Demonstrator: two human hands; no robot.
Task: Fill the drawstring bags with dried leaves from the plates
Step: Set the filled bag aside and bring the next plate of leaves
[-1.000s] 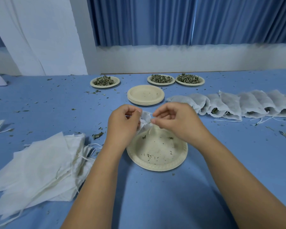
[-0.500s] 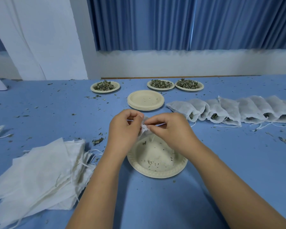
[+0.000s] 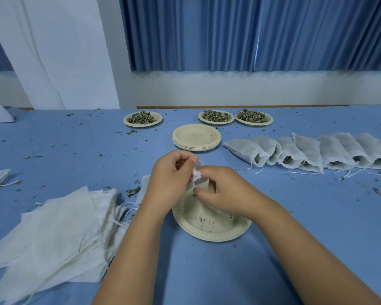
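Observation:
Both hands work on one small white drawstring bag [image 3: 197, 176] above a nearly empty paper plate [image 3: 209, 225] that holds only leaf crumbs. My left hand [image 3: 169, 179] pinches the bag's gathered mouth between thumb and fingers. My right hand [image 3: 224, 192] grips the bag from the right, fingers curled over it; most of the bag is hidden under the hands. Three plates of dried leaves [image 3: 142, 118] [image 3: 216, 116] [image 3: 253, 117] stand at the far side of the table.
A stack of empty plates [image 3: 196, 137] sits just beyond my hands. A row of several filled bags [image 3: 312, 151] lies to the right. A pile of flat empty bags [image 3: 53, 230] covers the near left. Leaf bits litter the blue table [image 3: 317, 216].
My right hand has shifted down and closer over the bag, and my left hand has risen slightly at the bag's mouth. The view has tilted so the table looks lower.

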